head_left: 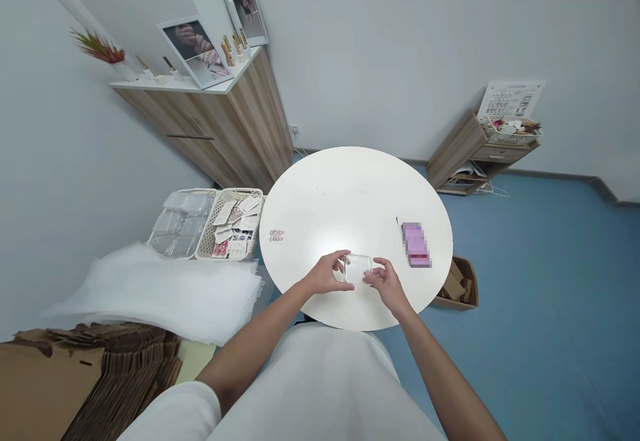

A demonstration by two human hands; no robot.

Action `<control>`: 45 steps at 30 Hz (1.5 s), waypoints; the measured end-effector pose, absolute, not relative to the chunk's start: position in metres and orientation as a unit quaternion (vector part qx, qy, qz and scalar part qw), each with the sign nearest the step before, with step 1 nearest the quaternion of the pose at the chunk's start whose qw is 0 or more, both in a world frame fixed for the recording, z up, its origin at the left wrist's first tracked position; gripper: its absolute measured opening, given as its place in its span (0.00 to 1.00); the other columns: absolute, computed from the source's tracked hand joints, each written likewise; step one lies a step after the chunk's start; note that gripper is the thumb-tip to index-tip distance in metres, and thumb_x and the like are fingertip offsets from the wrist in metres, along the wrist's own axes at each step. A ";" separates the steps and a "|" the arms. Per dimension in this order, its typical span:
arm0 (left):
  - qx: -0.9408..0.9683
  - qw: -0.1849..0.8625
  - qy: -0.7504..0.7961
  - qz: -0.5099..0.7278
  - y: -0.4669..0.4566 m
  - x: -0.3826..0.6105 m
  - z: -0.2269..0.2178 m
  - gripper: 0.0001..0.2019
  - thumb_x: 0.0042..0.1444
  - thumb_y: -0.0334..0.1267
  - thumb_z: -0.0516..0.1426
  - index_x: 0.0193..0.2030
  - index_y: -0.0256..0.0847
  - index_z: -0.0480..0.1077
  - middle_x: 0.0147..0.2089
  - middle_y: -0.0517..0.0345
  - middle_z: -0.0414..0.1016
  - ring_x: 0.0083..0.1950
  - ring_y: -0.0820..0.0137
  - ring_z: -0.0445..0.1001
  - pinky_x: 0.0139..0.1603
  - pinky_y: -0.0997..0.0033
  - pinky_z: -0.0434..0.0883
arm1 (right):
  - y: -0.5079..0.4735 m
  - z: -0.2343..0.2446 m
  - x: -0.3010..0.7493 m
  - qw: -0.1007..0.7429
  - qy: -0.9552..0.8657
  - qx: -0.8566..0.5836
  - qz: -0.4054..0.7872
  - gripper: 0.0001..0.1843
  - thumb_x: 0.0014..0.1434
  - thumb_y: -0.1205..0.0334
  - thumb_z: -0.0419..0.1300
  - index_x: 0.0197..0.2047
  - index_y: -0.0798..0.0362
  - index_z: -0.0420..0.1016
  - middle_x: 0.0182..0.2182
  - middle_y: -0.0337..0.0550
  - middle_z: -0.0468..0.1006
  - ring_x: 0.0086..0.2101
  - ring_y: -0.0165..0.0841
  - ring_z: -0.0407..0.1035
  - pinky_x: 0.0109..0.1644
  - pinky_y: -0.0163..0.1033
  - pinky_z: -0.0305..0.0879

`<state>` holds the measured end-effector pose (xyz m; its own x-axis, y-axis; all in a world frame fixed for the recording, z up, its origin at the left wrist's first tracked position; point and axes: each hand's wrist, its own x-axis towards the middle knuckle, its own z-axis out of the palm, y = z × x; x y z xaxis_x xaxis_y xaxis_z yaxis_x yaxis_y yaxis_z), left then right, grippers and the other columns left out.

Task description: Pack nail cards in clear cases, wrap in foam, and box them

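Observation:
A small clear plastic box (pixel 358 269) is held between my two hands just over the near part of the white round table (pixel 350 181). My left hand (pixel 327 273) grips the box's left edge, thumb below and fingers above. On the right edge, my right hand (pixel 386 283) closes its thumb and fingertips; the index finger is raised a little. Whether the box's lid is open cannot be made out. Left of the hands lies a small sheet of pinkish press-on nails (pixel 277 236). A purple pixelated item (pixel 417 245) lies to the right.
Beside the table's left edge stand a white basket of printed cards (pixel 235 224) and a basket of clear boxes (pixel 183 222). White foam sheets (pixel 180 291) and stacked flat cardboard (pixel 125 374) are at lower left. A cardboard carton (pixel 460 284) sits on the floor at right.

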<state>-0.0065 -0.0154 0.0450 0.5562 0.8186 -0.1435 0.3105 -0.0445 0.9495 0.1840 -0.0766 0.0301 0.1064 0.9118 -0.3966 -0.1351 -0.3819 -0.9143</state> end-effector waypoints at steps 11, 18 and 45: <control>0.645 0.631 0.361 0.236 -0.005 -0.015 0.037 0.39 0.32 0.38 0.66 0.55 0.44 0.57 0.45 0.52 0.66 0.36 0.74 0.67 0.41 0.68 0.64 | -0.061 0.058 0.185 0.391 -0.555 -0.521 0.517 0.28 0.36 0.63 0.66 0.44 0.49 0.65 0.52 0.46 0.62 0.48 0.37 0.61 0.51 0.47 0.59; 0.612 0.679 0.331 0.234 -0.014 -0.014 0.029 0.39 0.33 0.38 0.66 0.55 0.42 0.57 0.40 0.55 0.66 0.35 0.73 0.68 0.39 0.66 0.65 | -0.070 0.044 0.184 0.368 -0.589 -0.519 0.498 0.29 0.39 0.64 0.65 0.45 0.48 0.62 0.54 0.46 0.57 0.49 0.35 0.60 0.53 0.45 0.57; 0.539 0.717 0.342 0.281 -0.035 -0.003 0.026 0.42 0.32 0.35 0.66 0.57 0.43 0.54 0.34 0.59 0.65 0.33 0.75 0.68 0.33 0.71 0.66 | -0.073 0.026 0.187 0.444 -0.556 -0.450 0.541 0.27 0.37 0.58 0.68 0.42 0.48 0.66 0.54 0.49 0.58 0.52 0.40 0.58 0.53 0.46 0.57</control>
